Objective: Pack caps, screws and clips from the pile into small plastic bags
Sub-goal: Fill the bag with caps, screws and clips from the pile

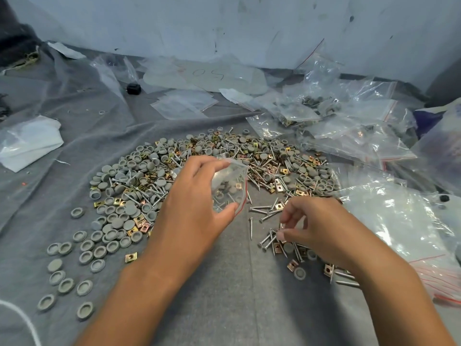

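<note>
Your left hand (pixel 199 208) pinches the small plastic bag (pixel 230 186) open over the pile (pixel 199 171), a few caps and clips already inside. Right hand (pixel 311 226) fingers pinch screws (pixel 268 239) off the surface (pixel 224 295). Next: lift them into the bag mouth.

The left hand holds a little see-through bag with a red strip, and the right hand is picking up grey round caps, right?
Not quite. The head view shows the right hand pinching thin silver metal screws, not grey round caps. The rest is right: the left hand holds the small clear plastic bag with a red zip strip.
</note>
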`<act>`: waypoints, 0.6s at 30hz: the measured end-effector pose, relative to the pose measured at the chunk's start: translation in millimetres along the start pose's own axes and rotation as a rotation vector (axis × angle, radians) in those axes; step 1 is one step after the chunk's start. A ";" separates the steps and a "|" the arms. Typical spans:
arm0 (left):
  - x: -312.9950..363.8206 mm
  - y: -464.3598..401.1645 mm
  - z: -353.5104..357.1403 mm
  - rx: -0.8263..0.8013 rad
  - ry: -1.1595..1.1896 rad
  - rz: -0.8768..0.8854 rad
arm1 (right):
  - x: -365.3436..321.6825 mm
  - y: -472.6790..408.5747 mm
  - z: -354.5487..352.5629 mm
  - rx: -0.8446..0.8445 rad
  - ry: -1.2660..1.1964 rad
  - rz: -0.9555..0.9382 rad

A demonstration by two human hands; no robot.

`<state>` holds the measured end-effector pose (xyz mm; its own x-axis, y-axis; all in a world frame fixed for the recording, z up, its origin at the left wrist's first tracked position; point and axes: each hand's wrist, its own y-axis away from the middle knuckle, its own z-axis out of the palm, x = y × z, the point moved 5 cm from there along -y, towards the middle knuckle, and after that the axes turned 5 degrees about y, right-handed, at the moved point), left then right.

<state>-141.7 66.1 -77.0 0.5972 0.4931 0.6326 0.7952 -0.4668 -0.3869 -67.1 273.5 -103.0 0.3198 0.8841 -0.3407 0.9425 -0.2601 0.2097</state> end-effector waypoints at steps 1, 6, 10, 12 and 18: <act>0.1 -0.1 -0.2 0.000 0.007 0.003 | -0.4 0.9 0.5 -0.019 0.031 0.014; -0.5 0.2 0.9 -0.009 -0.002 -0.005 | -4.0 1.6 6.3 -0.077 0.117 -0.007; -1.3 0.6 1.5 -0.010 -0.003 -0.009 | -4.1 0.1 10.1 -0.106 0.062 0.006; -1.0 1.1 1.8 -0.012 -0.003 -0.008 | -3.4 -0.8 11.7 -0.105 0.056 -0.010; -1.2 0.6 1.5 -0.004 -0.002 -0.006 | -0.3 -3.6 4.4 0.076 -0.034 -0.014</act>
<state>-141.7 66.4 -79.0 0.5929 0.4973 0.6333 0.7982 -0.4670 -0.3806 -70.2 272.4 -107.7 0.3086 0.8745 -0.3743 0.9511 -0.2777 0.1352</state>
